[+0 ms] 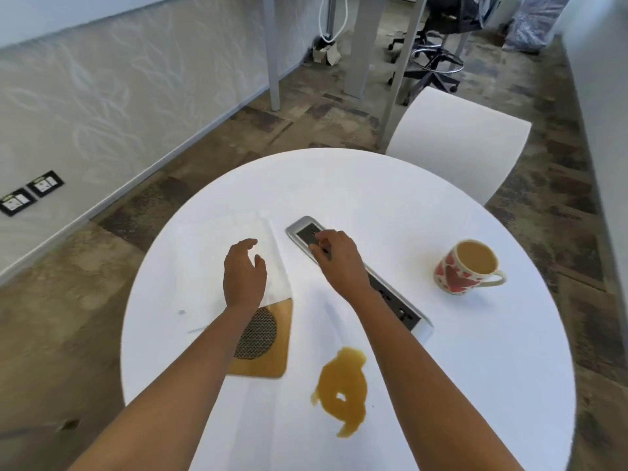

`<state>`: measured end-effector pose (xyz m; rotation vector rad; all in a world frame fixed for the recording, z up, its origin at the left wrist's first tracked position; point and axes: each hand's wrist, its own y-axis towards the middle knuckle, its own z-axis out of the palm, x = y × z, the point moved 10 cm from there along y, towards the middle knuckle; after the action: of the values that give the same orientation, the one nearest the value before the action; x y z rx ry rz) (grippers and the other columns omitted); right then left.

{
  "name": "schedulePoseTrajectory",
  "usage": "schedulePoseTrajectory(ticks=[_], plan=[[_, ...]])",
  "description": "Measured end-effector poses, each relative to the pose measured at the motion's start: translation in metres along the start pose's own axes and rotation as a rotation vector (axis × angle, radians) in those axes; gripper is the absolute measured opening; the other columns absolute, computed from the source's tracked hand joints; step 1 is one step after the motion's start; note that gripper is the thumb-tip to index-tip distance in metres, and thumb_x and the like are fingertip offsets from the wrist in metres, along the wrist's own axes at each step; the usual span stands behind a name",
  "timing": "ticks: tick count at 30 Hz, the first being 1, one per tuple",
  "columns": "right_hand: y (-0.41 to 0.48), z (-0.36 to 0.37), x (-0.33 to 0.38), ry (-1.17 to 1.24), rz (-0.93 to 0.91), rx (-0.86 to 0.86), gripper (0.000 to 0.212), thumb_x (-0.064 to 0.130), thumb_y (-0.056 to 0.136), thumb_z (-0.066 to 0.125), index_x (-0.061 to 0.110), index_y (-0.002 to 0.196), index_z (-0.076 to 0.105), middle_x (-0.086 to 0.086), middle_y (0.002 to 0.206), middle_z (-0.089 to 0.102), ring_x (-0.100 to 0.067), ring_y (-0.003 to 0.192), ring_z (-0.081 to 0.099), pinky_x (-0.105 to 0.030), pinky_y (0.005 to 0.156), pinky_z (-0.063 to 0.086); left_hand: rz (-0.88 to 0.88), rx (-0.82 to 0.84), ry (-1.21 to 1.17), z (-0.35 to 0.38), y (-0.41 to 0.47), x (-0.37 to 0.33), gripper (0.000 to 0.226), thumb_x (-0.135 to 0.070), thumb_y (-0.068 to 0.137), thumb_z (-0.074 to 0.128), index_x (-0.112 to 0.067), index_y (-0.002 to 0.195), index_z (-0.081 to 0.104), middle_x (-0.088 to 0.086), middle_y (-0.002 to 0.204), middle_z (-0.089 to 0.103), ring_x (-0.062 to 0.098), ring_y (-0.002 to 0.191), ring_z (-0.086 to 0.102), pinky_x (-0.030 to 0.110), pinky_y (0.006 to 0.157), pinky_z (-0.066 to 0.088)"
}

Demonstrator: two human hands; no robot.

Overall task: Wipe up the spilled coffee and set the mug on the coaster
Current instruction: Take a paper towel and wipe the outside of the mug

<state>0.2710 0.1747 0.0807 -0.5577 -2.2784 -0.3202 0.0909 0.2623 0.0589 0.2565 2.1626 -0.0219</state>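
Note:
A brown puddle of spilled coffee [343,389] lies on the near part of the round white table [407,205]. A cream mug with red hearts [465,266], full of milky coffee, stands at the right. To the left of the puddle lies a tan square coaster [272,341] with a dark mesh disc, partly under my left forearm. A white cloth or paper towel [221,246] lies flat beyond the coaster. My left hand [243,273] hovers over the cloth, fingers apart. Over the power strip, my right hand [336,260] hangs with fingers loosely curled and nothing in it.
A grey power strip [394,297] is set diagonally in the table's middle. A white chair [458,144] stands beyond the table's far right edge. Office chairs and desk legs [356,62] are farther back. A wall runs along the left.

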Motion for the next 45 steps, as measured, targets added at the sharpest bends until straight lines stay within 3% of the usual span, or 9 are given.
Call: schedulePoseTrajectory(ticks=[2,12,18,25,30,34,38,42,45], plan=[[-0.002,0.029,0.007,-0.016,0.026,0.045,0.036,0.029,0.093,0.055,0.010,0.123,0.052,-0.009,0.118,0.057,-0.023,0.113,0.048,-0.026,0.089,0.036,-0.055,-0.005,0.036,-0.016,0.005,0.024,0.034,-0.005,0.090,0.049,-0.010,0.124,0.051,0.008,0.130,0.052,0.025,0.123,0.045,0.041,0.097,0.042],[-0.001,0.116,0.006,-0.204,0.189,0.152,0.060,0.032,0.091,0.057,0.009,0.141,0.031,-0.011,0.142,0.036,-0.027,0.130,0.033,-0.038,0.102,0.037,-0.263,0.005,0.209,-0.057,0.023,0.112,0.045,-0.007,0.088,0.054,-0.007,0.132,0.042,0.013,0.138,0.042,0.029,0.130,0.033,0.045,0.094,0.040],[-0.005,0.135,-0.013,-0.226,0.316,0.170,0.067,0.029,0.090,0.060,0.006,0.142,0.026,-0.013,0.142,0.034,-0.028,0.131,0.031,-0.038,0.102,0.036,-0.325,0.036,0.203,-0.063,0.026,0.140,0.054,-0.007,0.088,0.058,0.001,0.136,0.035,0.019,0.140,0.038,0.033,0.131,0.031,0.045,0.100,0.036],[-0.006,0.139,-0.022,-0.142,0.370,0.138,0.051,0.016,0.087,0.061,0.006,0.133,0.041,-0.014,0.129,0.048,-0.028,0.120,0.045,-0.035,0.099,0.038,-0.365,0.019,0.119,-0.065,0.034,0.150,0.044,0.002,0.083,0.061,0.003,0.124,0.047,0.024,0.120,0.052,0.036,0.112,0.049,0.043,0.092,0.041],[-0.007,0.129,-0.014,-0.072,0.347,0.013,0.025,0.004,0.083,0.059,0.008,0.108,0.054,-0.011,0.111,0.054,-0.021,0.096,0.055,-0.026,0.076,0.039,-0.371,-0.038,0.029,-0.067,0.036,0.151,0.032,0.007,0.081,0.060,0.001,0.111,0.057,0.021,0.110,0.059,0.034,0.100,0.056,0.038,0.082,0.043],[-0.007,0.124,-0.007,-0.068,0.314,-0.036,0.009,0.007,0.087,0.057,0.006,0.096,0.058,-0.010,0.104,0.056,-0.023,0.086,0.058,-0.027,0.072,0.041,-0.359,-0.078,0.026,-0.070,0.036,0.153,0.020,0.001,0.084,0.059,0.000,0.104,0.061,0.019,0.106,0.061,0.032,0.097,0.057,0.032,0.077,0.040],[-0.010,0.121,-0.001,0.023,0.270,-0.081,0.005,0.009,0.089,0.058,0.005,0.093,0.057,-0.007,0.099,0.060,-0.015,0.078,0.055,-0.025,0.071,0.043,-0.336,-0.110,0.039,-0.075,0.039,0.150,0.017,-0.006,0.087,0.058,0.001,0.102,0.064,0.019,0.101,0.064,0.032,0.094,0.058,0.031,0.074,0.039],[-0.015,0.121,0.010,0.223,0.216,-0.088,0.005,0.010,0.092,0.052,0.008,0.096,0.049,-0.001,0.101,0.063,-0.010,0.091,0.058,-0.025,0.079,0.049,-0.287,-0.163,0.022,-0.084,0.040,0.141,0.017,-0.006,0.088,0.058,0.002,0.100,0.067,0.020,0.098,0.067,0.033,0.092,0.060,0.031,0.074,0.039],[-0.019,0.117,0.020,0.239,0.163,-0.111,0.008,0.010,0.095,0.044,0.012,0.104,0.046,-0.004,0.092,0.063,0.001,0.064,0.055,-0.021,0.059,0.041,-0.262,-0.199,-0.019,-0.092,0.041,0.133,0.017,-0.006,0.088,0.059,0.001,0.100,0.068,0.019,0.098,0.068,0.031,0.088,0.061,0.031,0.073,0.042]])
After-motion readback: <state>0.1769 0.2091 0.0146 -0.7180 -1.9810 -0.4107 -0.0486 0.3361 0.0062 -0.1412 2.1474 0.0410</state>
